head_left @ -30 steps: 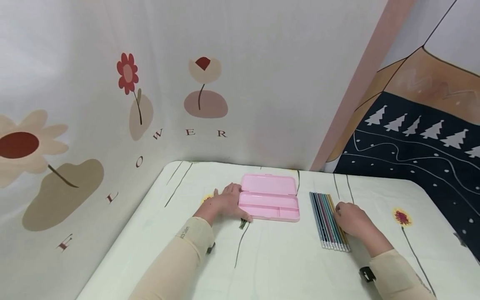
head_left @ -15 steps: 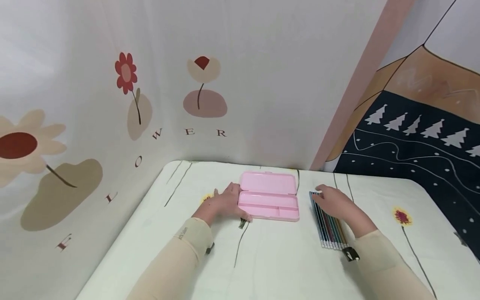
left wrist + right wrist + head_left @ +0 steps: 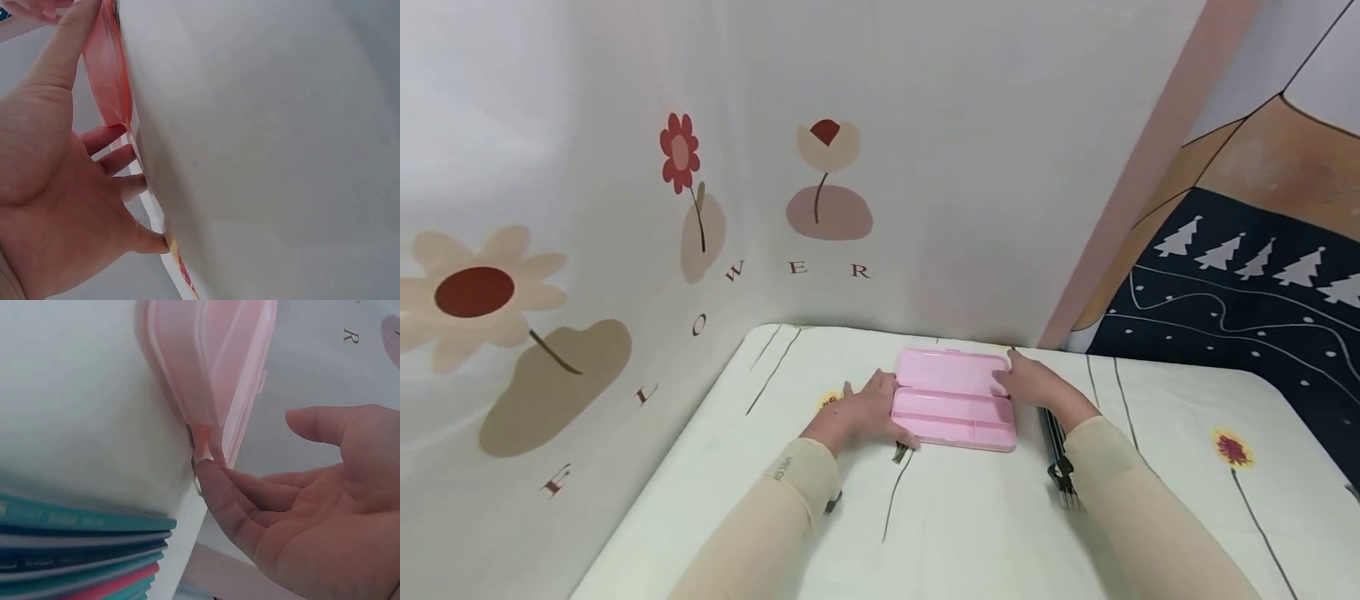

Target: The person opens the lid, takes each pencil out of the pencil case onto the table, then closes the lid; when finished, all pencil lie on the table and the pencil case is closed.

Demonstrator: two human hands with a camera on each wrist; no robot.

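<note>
An opened pink pencil case (image 3: pixel 953 407) lies on the cloth, its lid (image 3: pixel 951 372) folded back on the far side and its compartments bare. My left hand (image 3: pixel 865 408) rests against the left end, fingers spread and thumb along the front edge; in the left wrist view the fingers (image 3: pixel 112 164) look mostly straight. At the other end, my right hand (image 3: pixel 1043 387) touches the lid's right side with its fingers, and in the right wrist view the thumb stands apart from the case. Several pencils (image 3: pixel 87 531) lie side by side right of the case, mostly hidden under my right forearm in the head view.
White cloth with printed flowers (image 3: pixel 1232 448) covers the table (image 3: pixel 977 525). A curtain (image 3: pixel 970 183) with flower prints hangs directly behind and to the left. A dark panel with white trees (image 3: pixel 1225 308) stands at the back right.
My right hand has moved from the pencils, leftward and away from me, to the lid of the pencil case. The left hand stays at the case's left end. The head view has shifted slightly.
</note>
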